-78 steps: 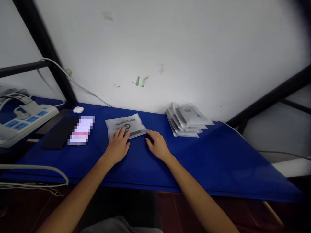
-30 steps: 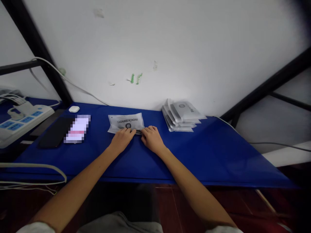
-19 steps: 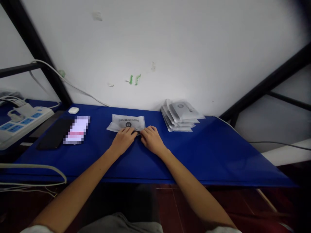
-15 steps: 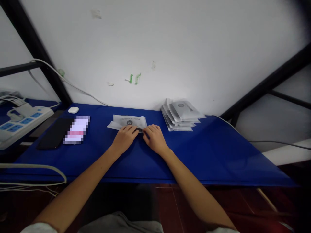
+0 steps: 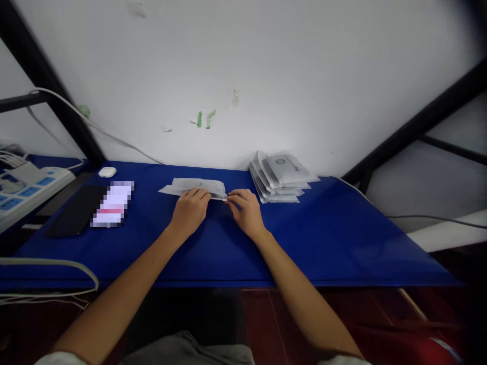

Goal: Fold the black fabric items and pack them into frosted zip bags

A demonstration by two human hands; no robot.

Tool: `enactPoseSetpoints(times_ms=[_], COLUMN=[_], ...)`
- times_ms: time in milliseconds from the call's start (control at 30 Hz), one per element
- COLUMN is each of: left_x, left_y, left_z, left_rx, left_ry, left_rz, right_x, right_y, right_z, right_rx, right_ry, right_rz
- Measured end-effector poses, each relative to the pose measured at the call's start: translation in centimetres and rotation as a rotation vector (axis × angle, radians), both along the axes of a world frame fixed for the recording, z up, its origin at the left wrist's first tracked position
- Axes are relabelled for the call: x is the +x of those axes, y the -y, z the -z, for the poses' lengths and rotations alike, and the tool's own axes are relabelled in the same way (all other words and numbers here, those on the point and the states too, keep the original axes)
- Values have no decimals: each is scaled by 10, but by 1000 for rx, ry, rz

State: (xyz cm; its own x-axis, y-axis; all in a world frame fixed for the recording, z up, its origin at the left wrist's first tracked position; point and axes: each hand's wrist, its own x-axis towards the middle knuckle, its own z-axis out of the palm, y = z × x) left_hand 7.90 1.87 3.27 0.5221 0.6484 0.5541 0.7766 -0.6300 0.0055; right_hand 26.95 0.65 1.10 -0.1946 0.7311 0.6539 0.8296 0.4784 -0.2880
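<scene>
A frosted white zip bag (image 5: 205, 186) lies on the blue tabletop in front of me, its near edge slightly raised. My left hand (image 5: 190, 209) is closed over that near edge, fingers bent on top and thumb hidden. With thumb and forefinger, my right hand (image 5: 245, 212) pinches the bag's near right corner, where a small pale bit shows, perhaps the zip slider. The print on the bag is barely visible now. Right of my hands, against the wall, leans a stack of similar zip bags (image 5: 291, 170) with dark contents and printed lettering.
On the left lie a black phone (image 5: 78, 210), a phone with a lit, blurred screen (image 5: 114, 204) and a white earbud case (image 5: 107, 172). A power strip (image 5: 34, 190) with plugs stands at the far left. A white cable (image 5: 114, 137) runs along the wall.
My right hand has gone from resting fingers at the bag's edge to a pinch at its right corner. The bag's near edge has tilted up, hiding most of its print. The view has shifted slightly.
</scene>
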Motion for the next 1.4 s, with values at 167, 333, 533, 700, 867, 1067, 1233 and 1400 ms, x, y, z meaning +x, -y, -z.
enactPoseSetpoints(times_ms=[167, 333, 533, 700, 867, 1067, 1233, 1400], left_x=[13, 22, 18, 5, -4, -6, -4, -4], left_y=[6, 6, 6, 4, 1, -2, -2, 1], left_z=[0, 2, 4, 4, 4, 9, 9, 12], left_rx=[-51, -84, -73, -31, -50, -65, -48, -18], left_ry=[-16, -9, -20, 7, 17, 30, 24, -14], left_rz=[66, 71, 51, 9, -7, 57, 75, 59], right_x=[-2, -4, -3, 0, 0, 0, -6, -9], right_y=[3, 6, 7, 7, 6, 6, 7, 9], right_z=[-1, -2, -5, -10, -9, -5, -5, -5], right_rx=[-9, -77, -86, -81, -55, -71, -63, -87], right_ry=[20, 78, 154, 139, 106, 107, 129, 189], right_rz=[-24, -21, 10, 67, 73, 44, 21, 15])
